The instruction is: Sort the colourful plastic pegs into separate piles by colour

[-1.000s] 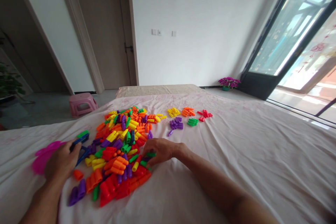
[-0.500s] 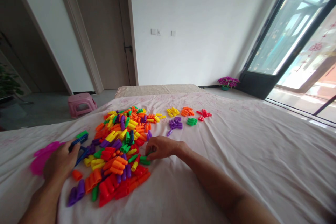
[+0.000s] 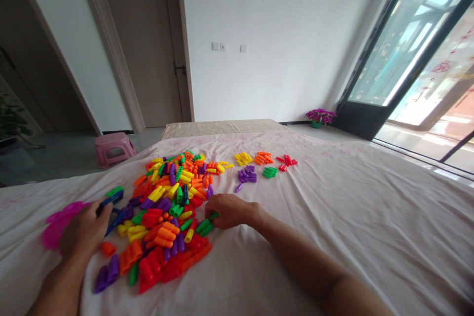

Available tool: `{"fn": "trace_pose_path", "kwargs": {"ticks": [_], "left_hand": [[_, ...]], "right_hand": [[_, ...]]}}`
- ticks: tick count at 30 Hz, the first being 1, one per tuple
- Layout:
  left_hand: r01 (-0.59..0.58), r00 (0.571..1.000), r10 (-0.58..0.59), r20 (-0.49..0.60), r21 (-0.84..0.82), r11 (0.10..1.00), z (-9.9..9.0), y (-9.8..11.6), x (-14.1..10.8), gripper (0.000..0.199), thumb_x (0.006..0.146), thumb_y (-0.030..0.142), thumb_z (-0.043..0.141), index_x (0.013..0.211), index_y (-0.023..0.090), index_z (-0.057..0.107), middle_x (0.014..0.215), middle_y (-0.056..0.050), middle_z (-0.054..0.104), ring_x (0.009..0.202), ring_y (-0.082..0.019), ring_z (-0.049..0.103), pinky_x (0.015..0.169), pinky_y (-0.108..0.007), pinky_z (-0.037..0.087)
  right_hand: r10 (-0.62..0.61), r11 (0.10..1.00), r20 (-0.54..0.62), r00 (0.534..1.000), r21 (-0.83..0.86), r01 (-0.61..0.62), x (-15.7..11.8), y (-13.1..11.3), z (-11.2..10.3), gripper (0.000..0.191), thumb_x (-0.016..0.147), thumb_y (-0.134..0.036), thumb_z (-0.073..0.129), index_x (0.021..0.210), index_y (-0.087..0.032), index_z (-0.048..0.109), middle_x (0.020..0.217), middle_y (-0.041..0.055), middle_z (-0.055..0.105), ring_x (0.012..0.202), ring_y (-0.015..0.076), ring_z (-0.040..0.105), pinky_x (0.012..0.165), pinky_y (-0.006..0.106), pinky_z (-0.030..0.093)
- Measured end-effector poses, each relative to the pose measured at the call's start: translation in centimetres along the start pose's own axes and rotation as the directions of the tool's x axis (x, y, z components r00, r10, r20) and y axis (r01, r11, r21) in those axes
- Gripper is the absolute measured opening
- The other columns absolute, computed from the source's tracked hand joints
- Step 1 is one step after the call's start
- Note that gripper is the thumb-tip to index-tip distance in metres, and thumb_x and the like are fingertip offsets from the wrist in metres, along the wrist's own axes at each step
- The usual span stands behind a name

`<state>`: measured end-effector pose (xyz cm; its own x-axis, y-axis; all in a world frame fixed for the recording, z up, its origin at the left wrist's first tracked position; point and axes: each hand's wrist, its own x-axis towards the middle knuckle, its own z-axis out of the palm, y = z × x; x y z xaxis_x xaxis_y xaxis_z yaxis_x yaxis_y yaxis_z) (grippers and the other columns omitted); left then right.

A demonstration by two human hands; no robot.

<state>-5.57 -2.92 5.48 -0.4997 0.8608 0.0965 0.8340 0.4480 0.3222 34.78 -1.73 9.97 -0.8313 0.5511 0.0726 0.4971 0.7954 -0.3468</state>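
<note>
My right hand is closed at the right edge of a heap of bright plastic toy pieces. Its fingers pinch a green toy piece, partly covered by the fingertips. On the left, my left hand is wrapped around a dark blue plastic piece with an angular, frame-like shape; the palm hides part of it. Beside that hand lie a flat magenta plastic piece and a green piece. The heap mixes red, orange, yellow, green and purple tube-like pieces.
Beyond the right hand, small one-colour groups lie on the pale cloth: yellow, orange, red, purple and green. A pink stool stands off the left edge, magenta flowers by the wall.
The green piece at my right fingertips has tilted and lifted slightly at its right end. My left hand keeps its hold on the blue piece. The view has shifted slightly.
</note>
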Motion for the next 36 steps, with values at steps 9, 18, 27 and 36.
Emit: {"fn": "trace_pose_path", "kwargs": {"ticks": [9, 18, 27, 36], "left_hand": [[-0.012, 1.0, 0.012, -0.002, -0.014, 1.0, 0.2, -0.1, 0.1, 0.069, 0.089, 0.062, 0.019, 0.132, 0.021, 0.054, 0.121, -0.018, 0.064, 0.098, -0.035, 0.063, 0.075, -0.04, 0.047], [0.007, 1.0, -0.007, 0.007, 0.029, 1.0, 0.6, -0.4, 0.5, 0.07, 0.089, 0.064, 0.016, 0.133, 0.024, 0.052, 0.122, -0.015, 0.064, 0.095, -0.033, 0.064, 0.072, -0.037, 0.046], [0.008, 1.0, -0.008, -0.005, 0.041, 0.999, 0.4, -0.3, 0.3, 0.068, 0.089, 0.063, 0.017, 0.133, 0.024, 0.052, 0.121, -0.015, 0.065, 0.093, -0.032, 0.064, 0.07, -0.037, 0.046], [0.016, 1.0, -0.016, 0.009, 0.026, 1.0, 0.2, -0.1, 0.2, 0.068, 0.089, 0.064, 0.018, 0.132, 0.025, 0.052, 0.122, -0.015, 0.064, 0.094, -0.032, 0.064, 0.07, -0.037, 0.046]], "right_hand": [[0.002, 0.981, -0.064, 0.998, 0.191, 0.011, 0.5, 0.7, 0.2, 0.025, 0.073, -0.008, 0.06, 0.093, -0.017, 0.071, 0.09, 0.0016, 0.067, 0.076, 0.0113, 0.059, 0.066, 0.018, 0.042], [-0.025, 0.891, 0.096, 0.995, 0.454, -0.022, 0.5, 0.1, 0.0, 0.026, 0.079, -0.027, 0.072, 0.103, -0.016, 0.072, 0.091, 0.0016, 0.068, 0.073, 0.009, 0.059, 0.063, 0.015, 0.044], [0.008, 0.937, 0.108, 0.994, 0.348, -0.045, 0.2, -0.2, -0.3, 0.027, 0.08, -0.02, 0.065, 0.106, -0.017, 0.07, 0.094, 0.0019, 0.07, 0.074, 0.0092, 0.061, 0.064, 0.015, 0.043], [0.026, 0.929, 0.07, 0.997, 0.367, -0.05, 0.3, 0.2, 0.1, 0.027, 0.08, -0.017, 0.062, 0.105, -0.017, 0.071, 0.093, 0.0004, 0.07, 0.073, 0.0088, 0.061, 0.063, 0.014, 0.043]]}}
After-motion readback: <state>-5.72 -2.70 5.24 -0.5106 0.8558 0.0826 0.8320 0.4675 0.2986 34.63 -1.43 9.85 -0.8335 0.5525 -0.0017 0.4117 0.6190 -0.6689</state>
